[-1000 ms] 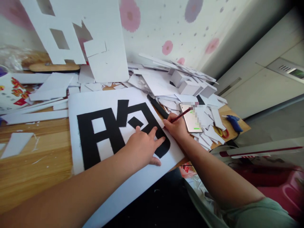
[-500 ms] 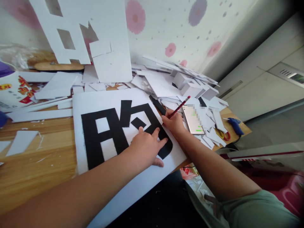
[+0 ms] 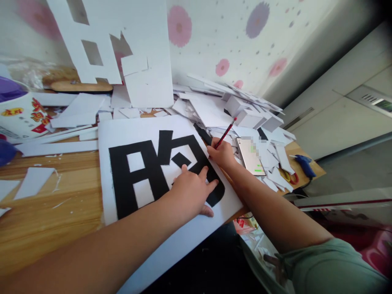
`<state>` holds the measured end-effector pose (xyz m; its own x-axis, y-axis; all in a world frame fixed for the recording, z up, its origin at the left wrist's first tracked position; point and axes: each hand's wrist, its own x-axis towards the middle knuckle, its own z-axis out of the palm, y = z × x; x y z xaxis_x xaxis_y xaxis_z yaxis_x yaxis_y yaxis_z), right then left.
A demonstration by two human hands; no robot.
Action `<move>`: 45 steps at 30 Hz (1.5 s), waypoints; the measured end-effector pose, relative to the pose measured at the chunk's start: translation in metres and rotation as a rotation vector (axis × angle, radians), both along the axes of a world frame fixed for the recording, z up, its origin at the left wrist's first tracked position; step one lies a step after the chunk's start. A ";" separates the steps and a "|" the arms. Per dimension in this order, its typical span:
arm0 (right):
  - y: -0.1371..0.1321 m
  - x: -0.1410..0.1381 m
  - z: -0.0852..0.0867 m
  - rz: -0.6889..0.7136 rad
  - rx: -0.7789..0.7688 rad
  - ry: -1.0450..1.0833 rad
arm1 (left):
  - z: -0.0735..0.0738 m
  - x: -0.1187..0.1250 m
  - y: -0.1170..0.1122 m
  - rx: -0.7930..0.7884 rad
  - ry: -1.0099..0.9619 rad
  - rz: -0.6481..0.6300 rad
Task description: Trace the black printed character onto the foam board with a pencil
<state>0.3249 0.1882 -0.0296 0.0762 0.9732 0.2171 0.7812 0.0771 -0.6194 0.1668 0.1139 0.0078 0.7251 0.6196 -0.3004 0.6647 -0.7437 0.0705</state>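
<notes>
A black cut-out character (image 3: 122,188) lies flat on a white board (image 3: 134,126) at the table's front. My left hand (image 3: 191,185) rests on the right part of the character, fingers spread. Between the fingers of my right hand (image 3: 222,154) is a red and dark pencil (image 3: 226,133), tilted with its red end up. Its point is near the character's right outer edge, mostly hidden by my fingers. A phone (image 3: 250,157) with a lit, partly blurred screen lies just right of that hand.
White offcuts (image 3: 208,108) pile up behind the board. A cut white sheet (image 3: 150,49) leans against the wall. To the right lie a blue glue gun (image 3: 304,165) and scissors (image 3: 294,178). A printed tub (image 3: 21,112) stands left on the wooden table (image 3: 70,216).
My right hand has shifted slightly up along the character's right edge, and the pencil's top end has swung left. My left hand keeps its place on the character. The view has moved a little.
</notes>
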 end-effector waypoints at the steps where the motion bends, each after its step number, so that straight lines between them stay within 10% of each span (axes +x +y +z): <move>1: 0.001 0.000 0.000 0.002 -0.003 -0.005 | 0.001 0.000 0.000 -0.001 0.003 -0.001; 22: 0.041 -0.021 0.024 0.205 -0.384 -0.355 | -0.004 0.001 0.002 -0.081 -0.059 0.024; 45: 0.066 -0.034 0.025 0.249 -0.398 -0.482 | -0.008 0.005 0.004 -0.127 -0.050 0.042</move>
<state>0.2908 0.2545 -0.0044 -0.1764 0.9620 -0.2085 0.9660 0.1286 -0.2241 0.1713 0.1176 -0.0003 0.7152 0.6091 -0.3426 0.6886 -0.6980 0.1964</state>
